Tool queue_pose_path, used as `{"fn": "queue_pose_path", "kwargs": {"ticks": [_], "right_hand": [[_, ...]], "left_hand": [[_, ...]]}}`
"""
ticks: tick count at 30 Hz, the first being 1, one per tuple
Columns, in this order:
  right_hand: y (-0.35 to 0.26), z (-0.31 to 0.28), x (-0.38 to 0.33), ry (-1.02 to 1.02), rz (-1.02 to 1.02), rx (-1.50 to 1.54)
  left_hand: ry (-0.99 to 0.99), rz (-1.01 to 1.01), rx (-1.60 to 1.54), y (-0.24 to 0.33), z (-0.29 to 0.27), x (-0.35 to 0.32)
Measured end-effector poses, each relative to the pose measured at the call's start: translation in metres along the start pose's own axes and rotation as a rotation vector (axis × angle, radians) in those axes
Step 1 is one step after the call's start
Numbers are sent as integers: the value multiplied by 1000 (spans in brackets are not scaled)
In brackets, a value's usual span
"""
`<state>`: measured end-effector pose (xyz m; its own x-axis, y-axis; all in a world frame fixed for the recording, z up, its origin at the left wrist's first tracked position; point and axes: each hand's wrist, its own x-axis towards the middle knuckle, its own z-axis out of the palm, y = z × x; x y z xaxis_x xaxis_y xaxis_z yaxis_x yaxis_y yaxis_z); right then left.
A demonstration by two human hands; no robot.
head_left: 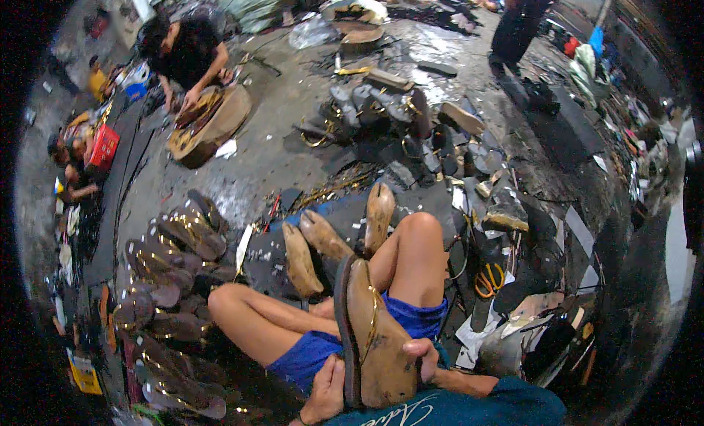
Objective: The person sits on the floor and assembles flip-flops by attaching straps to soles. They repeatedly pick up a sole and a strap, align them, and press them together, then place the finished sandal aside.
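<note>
In front of my lap a brown wooden shoe last [389, 352] stands tilted, toe end up. A dark-soled sandal [350, 330] is fitted on it, its thin gold strap crossing the last. My left hand [325, 394] is closed against the sole near the heel end. My right hand [425, 360] is closed round the heel end of the last, thumb on its surface; its other fingers are mostly hidden. Beyond my crossed legs lie more wooden lasts with split toes: one at left [299, 259], one in the middle [324, 235] and one at right [379, 215].
Many dark sandals with gold straps [194, 235] lie in rows at my left. Orange-handled scissors [489, 281] rest among scraps at right. Farther off, a person in black [192, 55] works over a wooden block [213, 132]. Another person [519, 30] stands at back right.
</note>
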<state>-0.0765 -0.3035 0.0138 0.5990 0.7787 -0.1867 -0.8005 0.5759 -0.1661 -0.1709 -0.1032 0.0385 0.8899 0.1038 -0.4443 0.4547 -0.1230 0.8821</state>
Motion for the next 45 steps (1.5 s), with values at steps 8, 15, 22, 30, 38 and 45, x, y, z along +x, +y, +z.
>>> {"fn": "queue_pose_path", "kwargs": {"ticks": [8,15,22,30,38,45], "right_hand": [[-2,39,13,282,-215,-115],[-21,57,31,97,36,-367],[-22,8,100,97,286,-1276],[45,-48,109,213,36,-1746],[-18,69,119,-83,-171,-1274],[-58,64,145,-183,-56,-1437]], "left_hand": [[-27,-238,-346,43,-8,-23],[74,-187,-381,7,-9,11],[167,-96,-742,71,-31,14],[269,-24,-347,-57,-21,41],[198,533,-727,48,-83,94],[975,411,-650,84,-206,66]]}}
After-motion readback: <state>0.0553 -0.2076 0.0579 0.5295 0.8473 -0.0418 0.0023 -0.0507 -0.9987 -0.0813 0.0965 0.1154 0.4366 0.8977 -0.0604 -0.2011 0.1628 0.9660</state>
